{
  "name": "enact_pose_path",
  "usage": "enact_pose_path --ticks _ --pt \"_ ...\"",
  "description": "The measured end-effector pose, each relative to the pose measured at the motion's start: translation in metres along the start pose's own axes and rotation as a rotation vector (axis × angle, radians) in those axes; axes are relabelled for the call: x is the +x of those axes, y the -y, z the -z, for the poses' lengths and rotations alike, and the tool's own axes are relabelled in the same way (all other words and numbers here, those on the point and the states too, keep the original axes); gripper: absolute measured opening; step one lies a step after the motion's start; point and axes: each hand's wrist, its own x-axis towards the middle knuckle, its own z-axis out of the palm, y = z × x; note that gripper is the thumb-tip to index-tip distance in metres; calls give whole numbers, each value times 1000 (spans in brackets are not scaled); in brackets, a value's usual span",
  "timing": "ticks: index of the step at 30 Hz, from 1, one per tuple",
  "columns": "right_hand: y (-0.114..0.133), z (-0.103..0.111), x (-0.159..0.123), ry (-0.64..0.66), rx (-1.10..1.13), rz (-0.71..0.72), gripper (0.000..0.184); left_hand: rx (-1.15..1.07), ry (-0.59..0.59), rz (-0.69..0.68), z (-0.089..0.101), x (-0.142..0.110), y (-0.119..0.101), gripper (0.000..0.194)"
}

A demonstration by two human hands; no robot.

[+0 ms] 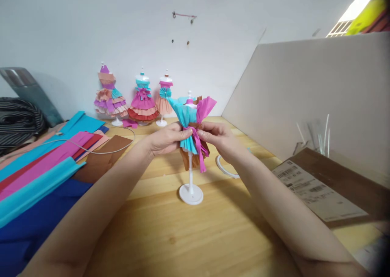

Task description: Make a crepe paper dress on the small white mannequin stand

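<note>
A small white mannequin stand [191,193] rises from the wooden table [189,236] in front of me. Crepe paper in turquoise [186,115], pink and brown is bunched around its waist like a dress. My left hand [166,139] pinches the paper at the waist from the left, fingers closed. From the right, my right hand [218,139] grips the same spot, closed on a pink paper strip [199,151] that hangs down over the brown skirt.
Three finished paper dresses on stands [143,102] line the back wall. Sheets of crepe paper [45,167] in several colours and a thin cable cover the left. A cardboard box [332,187] lies right, under a slanted board. A white ring lies behind my right wrist.
</note>
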Motion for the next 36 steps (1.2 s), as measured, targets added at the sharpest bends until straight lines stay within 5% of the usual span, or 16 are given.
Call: enact_pose_path --ticks 15,24,31,36 --pt "-6 8 3 103 95 -1 30 38 -16 46 -5 1 -1 40" --pt "-1 0 1 -33 80 -49 40 -6 33 51 -8 3 5 40" --pt "-4 5 2 134 151 -76 31 11 1 66 -7 4 6 40" --pt "-11 11 8 109 288 -184 33 49 0 39 -7 4 2 43"
